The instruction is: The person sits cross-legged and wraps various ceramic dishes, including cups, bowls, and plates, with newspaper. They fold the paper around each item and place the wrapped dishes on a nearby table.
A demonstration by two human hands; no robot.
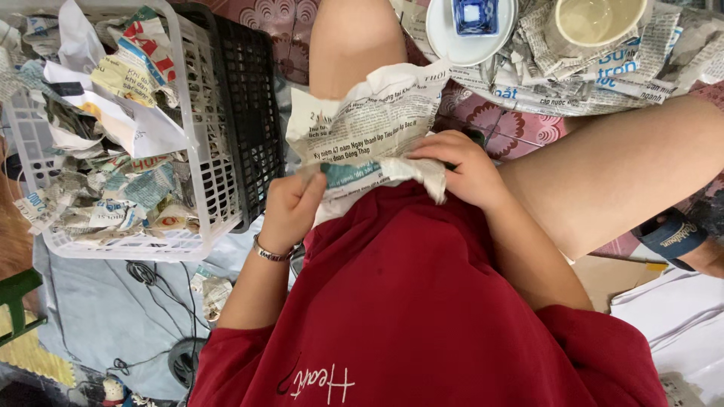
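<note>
Resting newspaper bundle (373,136) between both hands' grip

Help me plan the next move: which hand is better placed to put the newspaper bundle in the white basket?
Probably the left hand: it pinches the newspaper bundle on the side nearest the white basket. The right hand would have to cross the lap.

Person is wearing a dark red short-sleeved shirt (422,301) bearing pale stitched lettering near its hem, and a thin metallic bracelet (270,253) is circling the left wrist.
</note>
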